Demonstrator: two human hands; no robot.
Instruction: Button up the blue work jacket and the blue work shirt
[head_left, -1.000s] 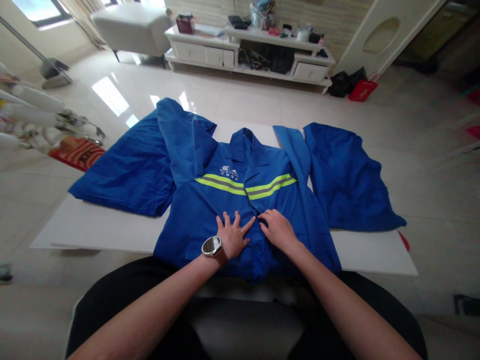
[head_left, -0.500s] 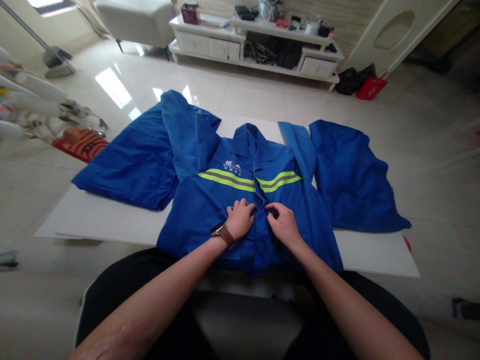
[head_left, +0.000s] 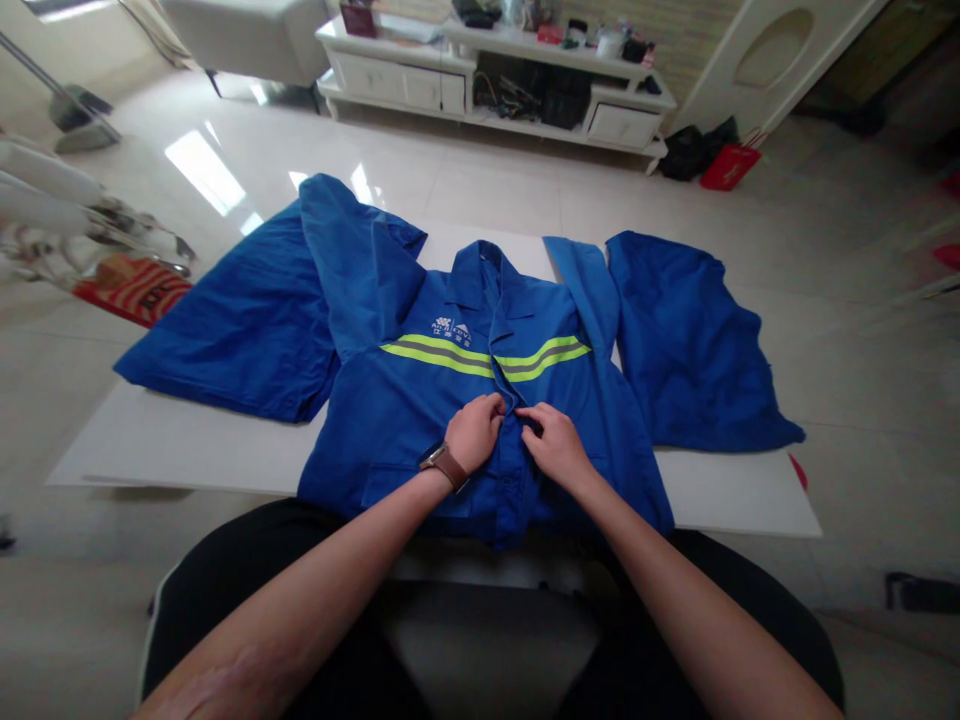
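Note:
A blue jacket point(head_left: 420, 400) with a yellow-green reflective stripe point(head_left: 442, 354) lies front up, collar away from me, on a white table point(head_left: 202, 450). My left hand point(head_left: 475, 434), with a brown-strapped watch at the wrist, has its fingers curled on the front placket below the stripe. Just right of it, my right hand point(head_left: 555, 443) pinches the other side of the placket edge. The fingertips of both hands are close together; any button between them is too small to make out.
Folded blue cloth lies at the left point(head_left: 240, 320), and another blue piece point(head_left: 682, 340) at the right. Beyond the table are a white cabinet point(head_left: 397, 85) with small items on it, a pale armchair point(head_left: 255, 40) and a red bag point(head_left: 729, 165). My legs are under the table's near edge.
The whole view has shifted slightly. My left hand's fingers, more spread before, are now curled in at the placket. My right hand stays pinched at the placket.

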